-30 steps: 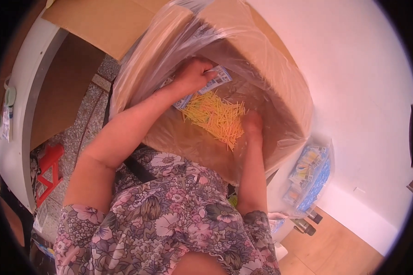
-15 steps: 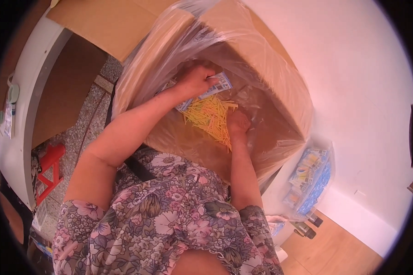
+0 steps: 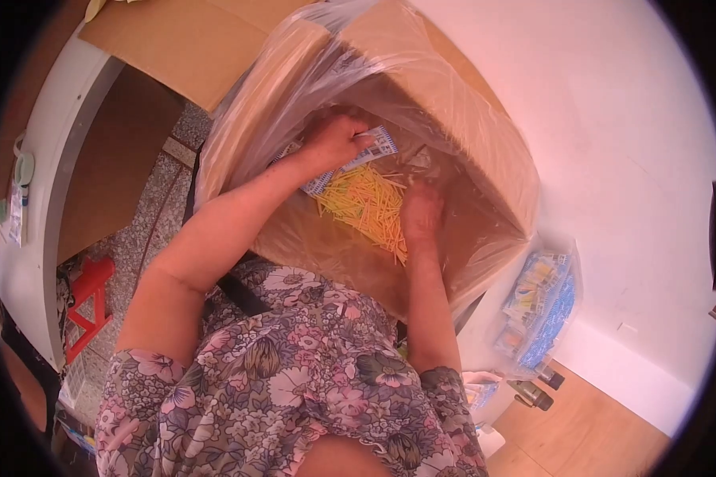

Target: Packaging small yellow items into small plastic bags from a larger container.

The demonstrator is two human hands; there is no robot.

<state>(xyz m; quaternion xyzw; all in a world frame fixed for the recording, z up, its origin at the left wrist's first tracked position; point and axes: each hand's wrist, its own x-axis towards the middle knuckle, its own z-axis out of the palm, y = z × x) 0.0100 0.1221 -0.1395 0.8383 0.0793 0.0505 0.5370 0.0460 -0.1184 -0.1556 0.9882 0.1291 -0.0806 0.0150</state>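
A cardboard box lined with a clear plastic bag stands before me, with both my hands inside it. My left hand is closed on a small blue-and-white packet. Under and beside that hand lie more such packets, partly hidden by my wrist. A heap of thin yellow sticks rests in the bag's bottom, between my hands. My right hand is at the heap's right edge, its back toward me. Its fingers are blurred and mostly hidden.
A clear bag of blue-and-white packets sits right of the box, by the white wall. Brown cardboard lies at the upper left, next to a white-edged table. A red frame stands on the speckled floor.
My right hand has shifted slightly right, at the edge of the stick heap. My left hand stays nearly in place, still holding the packet.
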